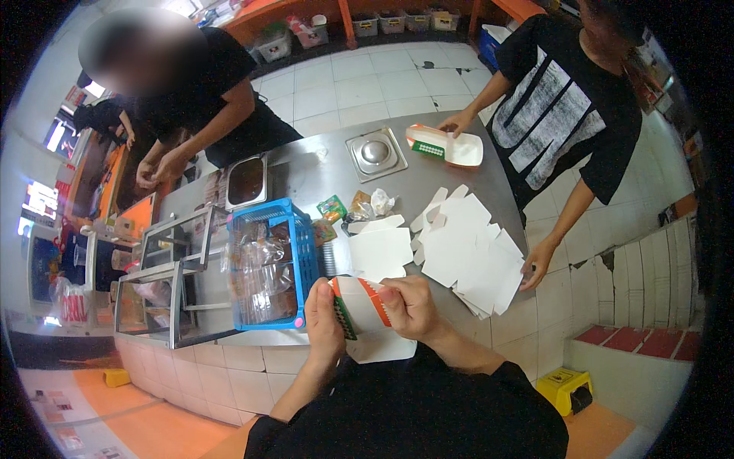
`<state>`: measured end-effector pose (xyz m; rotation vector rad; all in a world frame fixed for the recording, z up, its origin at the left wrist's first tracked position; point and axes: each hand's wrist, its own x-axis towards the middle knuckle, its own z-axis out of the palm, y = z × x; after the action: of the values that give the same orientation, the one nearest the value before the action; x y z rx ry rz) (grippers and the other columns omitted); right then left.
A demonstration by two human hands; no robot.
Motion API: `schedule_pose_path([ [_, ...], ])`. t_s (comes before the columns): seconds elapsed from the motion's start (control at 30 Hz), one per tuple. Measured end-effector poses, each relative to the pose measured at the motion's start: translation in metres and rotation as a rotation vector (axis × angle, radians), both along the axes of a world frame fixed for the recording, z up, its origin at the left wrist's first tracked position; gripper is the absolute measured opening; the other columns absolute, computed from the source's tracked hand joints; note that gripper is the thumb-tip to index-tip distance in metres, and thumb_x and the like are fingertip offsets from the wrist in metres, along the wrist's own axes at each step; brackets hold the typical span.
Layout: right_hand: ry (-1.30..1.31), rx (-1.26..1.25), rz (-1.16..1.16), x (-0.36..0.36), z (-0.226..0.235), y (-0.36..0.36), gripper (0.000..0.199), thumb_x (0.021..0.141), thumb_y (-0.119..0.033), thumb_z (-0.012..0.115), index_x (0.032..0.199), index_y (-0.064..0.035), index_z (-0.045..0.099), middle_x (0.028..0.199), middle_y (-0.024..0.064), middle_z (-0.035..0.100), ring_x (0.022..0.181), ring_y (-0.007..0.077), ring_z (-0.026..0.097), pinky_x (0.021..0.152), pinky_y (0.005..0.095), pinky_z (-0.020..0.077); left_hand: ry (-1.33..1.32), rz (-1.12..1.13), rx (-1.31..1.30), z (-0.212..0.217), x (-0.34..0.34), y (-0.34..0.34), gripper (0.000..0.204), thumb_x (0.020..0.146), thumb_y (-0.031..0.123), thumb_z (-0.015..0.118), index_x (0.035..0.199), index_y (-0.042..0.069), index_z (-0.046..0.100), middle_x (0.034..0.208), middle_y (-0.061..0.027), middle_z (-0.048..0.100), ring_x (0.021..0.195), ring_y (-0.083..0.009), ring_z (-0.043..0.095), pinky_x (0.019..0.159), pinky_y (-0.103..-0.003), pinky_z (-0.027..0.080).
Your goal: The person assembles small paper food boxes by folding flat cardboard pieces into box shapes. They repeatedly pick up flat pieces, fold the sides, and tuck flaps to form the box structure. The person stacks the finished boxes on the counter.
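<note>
A partly folded food carton, white inside with orange and green printed sides, is held between my two hands at the near edge of the steel table. My left hand grips its left side, thumb up along the green and orange panel. At the opposite side, my right hand has its fingers curled around the orange panel. Just beyond them lies a flat white carton blank. To its right is a spread pile of more blanks, touched at its right edge by a co-worker's hand.
The co-worker's other hand holds a folded carton. A blue basket of plastic-wrapped items stands left, beside a metal frame rack. Small packets and a lidded steel pan sit farther back. Another person stands far left.
</note>
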<state>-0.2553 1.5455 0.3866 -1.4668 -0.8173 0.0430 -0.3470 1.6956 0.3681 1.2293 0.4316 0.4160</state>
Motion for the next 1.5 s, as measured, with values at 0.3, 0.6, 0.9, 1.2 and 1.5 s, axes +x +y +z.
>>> schedule_pose_path([
  [0.3, 0.020, -0.002, -0.016, 0.004, -0.007, -0.004, 0.042, 0.104, -0.021, 0.052, 0.068, 0.0006, 0.054, 0.053, 0.0121, 0.051, 0.043, 0.0260, 0.054, 0.046, 0.0383, 0.0393, 0.066, -0.044, -0.095, 0.009, 0.008, 0.004, 0.036, 0.110, 0.040, 0.044, 0.105, 0.007, 0.058, 0.094, 0.0006, 0.058, 0.086, -0.0054, 0.052, 0.077, -0.023, 0.043],
  [0.6, 0.158, -0.009, -0.170, 0.017, -0.025, -0.031, 0.039, 0.103, -0.021, 0.048, 0.073, 0.0029, 0.057, 0.058, 0.0148, 0.053, 0.049, 0.0270, 0.052, 0.051, 0.0397, 0.0383, 0.109, -0.598, 0.308, -0.051, -0.025, 0.019, 0.070, 0.103, 0.059, 0.047, 0.137, -0.002, 0.052, 0.135, -0.0116, 0.055, 0.129, -0.0217, 0.047, 0.110, -0.038, 0.035],
  [0.9, 0.229, -0.143, -0.195, 0.111, -0.083, -0.043, 0.043, 0.107, -0.028, 0.039, 0.090, 0.0019, 0.065, 0.083, 0.0079, 0.067, 0.081, 0.0150, 0.061, 0.073, 0.0310, 0.0480, 0.147, -0.223, 0.223, -0.077, -0.034, 0.003, 0.049, 0.108, 0.045, 0.045, 0.097, -0.001, 0.061, 0.090, 0.0005, 0.056, 0.085, -0.0103, 0.046, 0.076, -0.029, 0.039],
  [1.2, 0.065, -0.748, -0.856, 0.347, -0.217, -0.090, 0.051, 0.093, -0.039, 0.066, 0.129, -0.0042, 0.061, 0.109, 0.0215, 0.068, 0.109, 0.0379, 0.057, 0.102, 0.0453, 0.0432, 0.201, -0.086, 0.203, -0.069, -0.043, -0.003, 0.043, 0.108, 0.039, 0.046, 0.087, 0.002, 0.056, 0.082, 0.0040, 0.049, 0.078, -0.0079, 0.040, 0.068, -0.027, 0.033],
  [1.5, 0.348, -0.658, -0.635, 0.371, -0.241, -0.095, 0.055, 0.096, -0.041, 0.059, 0.126, 0.0044, 0.065, 0.121, 0.0256, 0.068, 0.113, 0.0403, 0.064, 0.103, 0.0432, 0.0471, 0.339, 0.168, 0.141, -0.074, -0.032, 0.010, 0.046, 0.111, 0.038, 0.041, 0.110, -0.003, 0.061, 0.100, -0.0024, 0.059, 0.094, -0.0122, 0.051, 0.085, -0.028, 0.041],
])
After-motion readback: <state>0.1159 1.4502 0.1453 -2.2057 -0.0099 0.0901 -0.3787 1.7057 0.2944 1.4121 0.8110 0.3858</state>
